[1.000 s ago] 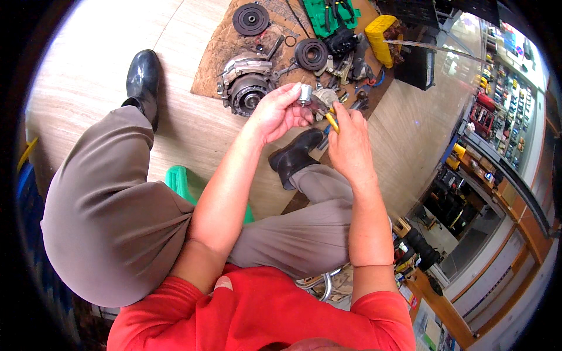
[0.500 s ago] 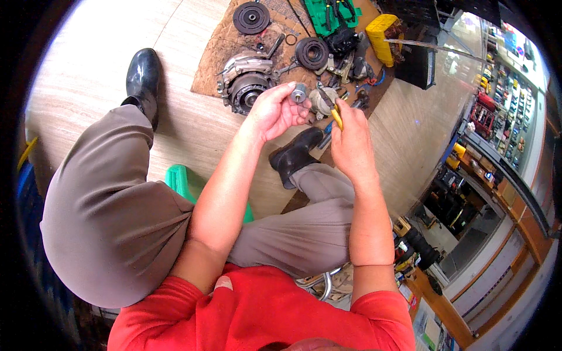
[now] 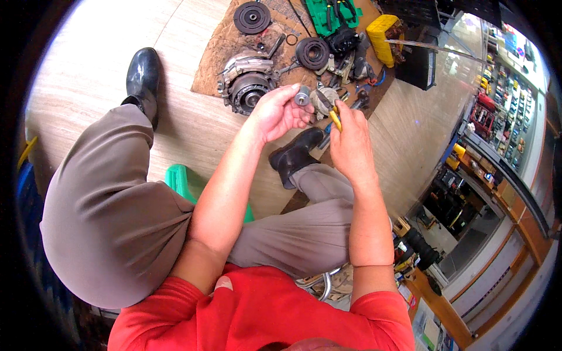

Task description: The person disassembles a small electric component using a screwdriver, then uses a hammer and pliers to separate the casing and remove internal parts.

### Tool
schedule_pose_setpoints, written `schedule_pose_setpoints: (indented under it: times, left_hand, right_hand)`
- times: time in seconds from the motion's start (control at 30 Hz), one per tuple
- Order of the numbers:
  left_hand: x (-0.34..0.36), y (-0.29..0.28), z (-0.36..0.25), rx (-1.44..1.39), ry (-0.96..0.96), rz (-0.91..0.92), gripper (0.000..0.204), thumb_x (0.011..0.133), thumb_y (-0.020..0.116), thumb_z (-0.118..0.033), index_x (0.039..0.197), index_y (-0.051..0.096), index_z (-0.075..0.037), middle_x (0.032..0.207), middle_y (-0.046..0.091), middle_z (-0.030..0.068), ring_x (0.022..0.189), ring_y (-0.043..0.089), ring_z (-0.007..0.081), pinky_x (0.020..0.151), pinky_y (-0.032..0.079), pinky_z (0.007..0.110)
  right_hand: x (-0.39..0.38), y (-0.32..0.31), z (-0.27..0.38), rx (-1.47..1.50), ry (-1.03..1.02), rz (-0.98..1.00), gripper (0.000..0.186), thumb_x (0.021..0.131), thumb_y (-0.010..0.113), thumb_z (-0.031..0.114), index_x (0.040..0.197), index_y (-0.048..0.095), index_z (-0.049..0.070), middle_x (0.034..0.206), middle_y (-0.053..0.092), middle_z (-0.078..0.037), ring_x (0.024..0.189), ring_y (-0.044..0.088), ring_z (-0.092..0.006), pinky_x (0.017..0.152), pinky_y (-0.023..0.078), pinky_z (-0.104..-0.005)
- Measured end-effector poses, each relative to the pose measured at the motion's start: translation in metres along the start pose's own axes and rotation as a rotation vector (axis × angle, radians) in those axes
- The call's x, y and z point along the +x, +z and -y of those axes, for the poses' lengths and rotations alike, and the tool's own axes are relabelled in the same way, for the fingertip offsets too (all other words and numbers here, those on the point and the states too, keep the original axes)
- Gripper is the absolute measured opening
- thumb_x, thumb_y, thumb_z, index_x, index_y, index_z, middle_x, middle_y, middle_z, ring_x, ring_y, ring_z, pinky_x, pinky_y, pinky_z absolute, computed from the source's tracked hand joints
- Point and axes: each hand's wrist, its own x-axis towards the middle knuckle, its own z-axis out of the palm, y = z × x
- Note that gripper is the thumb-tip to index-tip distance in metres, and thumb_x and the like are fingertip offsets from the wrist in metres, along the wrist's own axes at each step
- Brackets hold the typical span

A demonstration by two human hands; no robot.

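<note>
Between the fingertips of my left hand [image 3: 280, 116] is a small grey metal cylinder [image 3: 302, 98] with a round end turned toward me. My right hand [image 3: 352, 140] is closed around pliers with yellow handles [image 3: 335, 119]; their dark jaws point up and left, close to the cylinder but apart from it. Below and beyond the hands, a round pale metal part [image 3: 325, 100] lies on the cardboard. Just left of the cylinder sits a compressor-like metal unit [image 3: 249, 82] with a round pulley face.
Brown cardboard [image 3: 213, 64] on the floor carries a black pulley disc [image 3: 252, 17], a second black pulley [image 3: 312, 54] and a green tool case [image 3: 333, 14]. A yellow container [image 3: 383, 38] stands right of them. A green stool [image 3: 177, 178] is by my left leg; shelves line the right.
The cylinder in my left hand has shifted slightly right and tilted a little. My right hand with the pliers stays nearly in place.
</note>
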Motion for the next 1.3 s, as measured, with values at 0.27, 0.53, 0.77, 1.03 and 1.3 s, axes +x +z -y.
schedule_pose_setpoints:
  times: [0.27,0.53,0.77,1.03,1.3]
  left_hand:
    - [-0.002,0.003,0.0,-0.004,0.028,0.1,0.029,0.103,0.045,-0.03,0.113,0.056,-0.006,0.091,0.068,0.0136,0.072,0.067,0.0209,0.062,0.056,0.034]
    - [-0.003,0.003,-0.001,0.035,0.037,0.159,0.032,0.101,0.05,-0.029,0.126,0.053,-0.008,0.098,0.067,0.0149,0.076,0.066,0.0227,0.064,0.051,0.033]
    - [-0.001,0.001,0.0,0.026,0.044,0.155,0.032,0.1,0.052,-0.027,0.127,0.051,-0.009,0.097,0.067,0.0158,0.076,0.066,0.0235,0.064,0.052,0.034]
    - [-0.001,0.004,0.001,0.064,0.039,0.125,0.033,0.099,0.054,-0.027,0.126,0.051,-0.008,0.097,0.066,0.0166,0.075,0.064,0.0231,0.063,0.052,0.034]
    - [-0.008,0.008,0.0,0.176,-0.026,0.234,0.038,0.097,0.058,-0.025,0.128,0.051,-0.005,0.098,0.067,0.0189,0.075,0.067,0.0221,0.063,0.055,0.031]
  right_hand:
    - [-0.001,0.001,0.004,-0.039,-0.01,0.005,0.049,0.084,0.06,0.002,0.131,0.05,0.002,0.114,0.054,-0.025,0.108,0.053,-0.0427,0.095,0.044,-0.0491]
    - [-0.002,0.002,0.004,-0.038,-0.017,0.004,0.048,0.084,0.06,0.003,0.131,0.051,0.001,0.113,0.054,-0.025,0.107,0.053,-0.0426,0.094,0.044,-0.0494]
    - [-0.001,0.003,0.002,-0.019,-0.01,-0.009,0.048,0.084,0.061,0.002,0.131,0.051,0.002,0.114,0.054,-0.025,0.107,0.053,-0.0423,0.094,0.045,-0.0489]
    - [0.0,0.001,-0.001,-0.018,-0.007,-0.055,0.051,0.084,0.061,0.002,0.133,0.049,0.003,0.113,0.054,-0.024,0.106,0.053,-0.0422,0.093,0.045,-0.0484]
    - [0.01,0.0,-0.018,0.076,0.051,-0.061,0.049,0.085,0.059,0.002,0.133,0.049,0.002,0.112,0.056,-0.026,0.105,0.055,-0.0432,0.092,0.045,-0.0485]
